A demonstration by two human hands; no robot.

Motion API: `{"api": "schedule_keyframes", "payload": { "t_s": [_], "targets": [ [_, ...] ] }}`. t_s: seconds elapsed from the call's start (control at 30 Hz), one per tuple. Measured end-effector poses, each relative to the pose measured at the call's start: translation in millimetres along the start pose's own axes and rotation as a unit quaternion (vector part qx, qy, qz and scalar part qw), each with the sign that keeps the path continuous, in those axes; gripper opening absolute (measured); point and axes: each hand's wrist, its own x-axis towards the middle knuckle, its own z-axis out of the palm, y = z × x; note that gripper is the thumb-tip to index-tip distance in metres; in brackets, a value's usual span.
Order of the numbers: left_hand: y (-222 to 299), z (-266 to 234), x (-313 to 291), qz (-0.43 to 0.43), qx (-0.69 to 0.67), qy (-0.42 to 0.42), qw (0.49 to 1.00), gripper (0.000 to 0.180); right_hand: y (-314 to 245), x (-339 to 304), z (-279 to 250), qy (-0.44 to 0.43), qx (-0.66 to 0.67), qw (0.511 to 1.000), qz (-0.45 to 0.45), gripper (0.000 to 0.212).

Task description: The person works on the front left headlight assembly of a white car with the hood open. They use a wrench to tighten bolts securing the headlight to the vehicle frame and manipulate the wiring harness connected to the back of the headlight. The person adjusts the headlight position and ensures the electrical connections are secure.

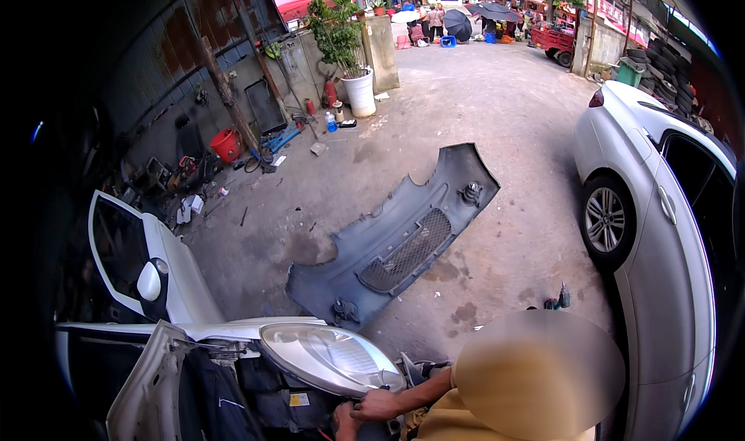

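Observation:
At the lower edge, a co-worker in a yellow top leans toward the front of a white car. The co-worker's bare hand is curled just below the large clear headlight. Another hand comes up beside it from the lower edge; whose it is I cannot make out. What these fingers hold, if anything, is hidden. No hand shows that I can tell as my own. Left of the headlight, the car's dark front bay lies exposed, next to a bare metal fender edge.
A detached dark bumper lies on the concrete. The white car's door stands open. A silver car is parked at right, with a power drill on the ground near it. A red bucket and potted plant stand by the wall.

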Motion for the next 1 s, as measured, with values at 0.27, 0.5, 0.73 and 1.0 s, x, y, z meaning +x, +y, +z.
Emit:
{"api": "schedule_keyframes", "payload": {
  "t_s": [0.27, 0.5, 0.73, 1.0],
  "targets": [
    [49, -32, -60, -0.093, -0.103, 0.347, 0.928, 0.014, -39, 7, -57, 0.052, 0.033, 0.998, -0.007, 0.028],
    [80, -31, -109, -0.197, -0.183, 0.529, 0.805, 0.015, -75, -1, -56, 0.135, 0.097, 0.985, -0.042, 0.019],
    [80, 3, -135, -0.288, -0.225, 0.583, 0.726, 0.021, -82, 5, -42, 0.054, 0.116, 0.981, -0.144, 0.020],
    [71, 25, -156, -0.365, -0.330, 0.564, 0.663, 0.023, -92, 13, -24, -0.024, 0.113, 0.974, -0.194, 0.023]
  ]
}}
